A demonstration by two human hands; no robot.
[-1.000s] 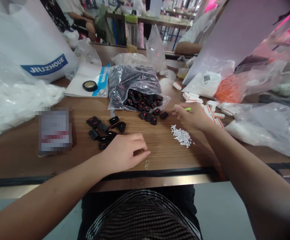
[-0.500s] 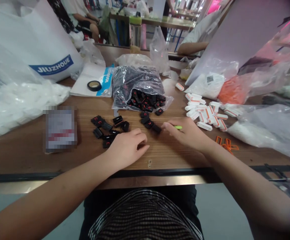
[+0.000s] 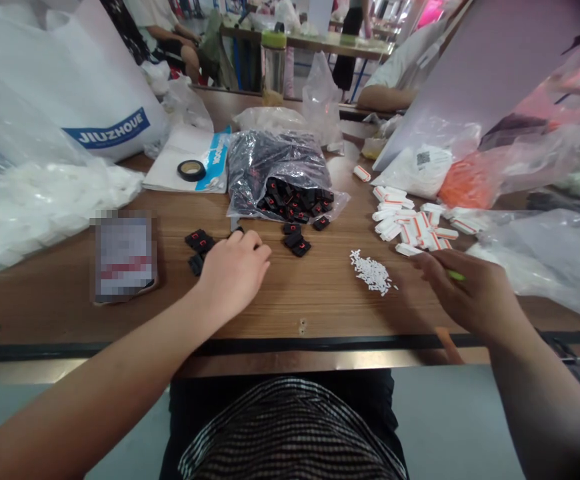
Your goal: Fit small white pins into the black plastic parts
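Note:
My right hand is closed around a thin lime-green tool, mostly hidden by the fingers. Its fingertips are at the near end of the white pieces with orange strips; I cannot tell whether they touch. My left hand lies with curled fingers over the left group of black plastic parts, covering several of them. What its fingers hold, if anything, is hidden. Between the hands are a few more black parts and a pile of tiny white pieces. A blurred orange piece shows at the table edge below my right hand.
A clear bag of black parts stands at the back centre. Black tape lies on papers beside it. A blurred-out flat object is at left. Plastic bags crowd both sides, and a bottle stands behind.
My right hand has moved right, from the black parts to the white pieces, uncovering the tiny white pile and covering the orange frames. My left hand has shifted up and left over the black parts.

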